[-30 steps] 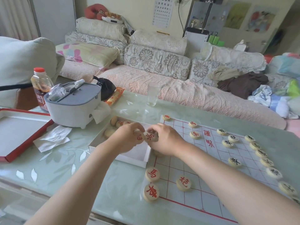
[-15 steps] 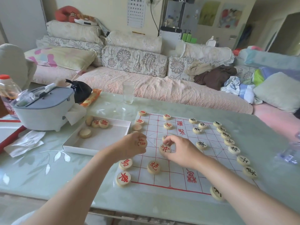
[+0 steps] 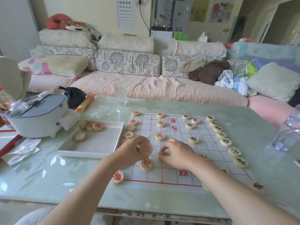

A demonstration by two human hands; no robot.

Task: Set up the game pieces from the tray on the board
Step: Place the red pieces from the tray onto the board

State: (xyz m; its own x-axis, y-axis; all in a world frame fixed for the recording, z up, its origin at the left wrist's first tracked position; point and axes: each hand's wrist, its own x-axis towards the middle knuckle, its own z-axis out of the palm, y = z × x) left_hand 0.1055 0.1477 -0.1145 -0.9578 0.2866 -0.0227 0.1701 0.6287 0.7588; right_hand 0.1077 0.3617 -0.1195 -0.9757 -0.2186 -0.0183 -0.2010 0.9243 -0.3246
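While a red piece is pinched against the board by the right hand, another piece is clamped in the curled fingers of the left hand. Just beyond the fingers, the black row is already laid out. Further off, left of the fingers, four pieces are left in the tray, so setup is judged nearly complete

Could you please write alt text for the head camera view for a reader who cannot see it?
The left hand holds a wooden piece above a Chinese chess board while the right hand pinches a red-marked piece on its grid. Four pieces lie in the white tray to the board's left.
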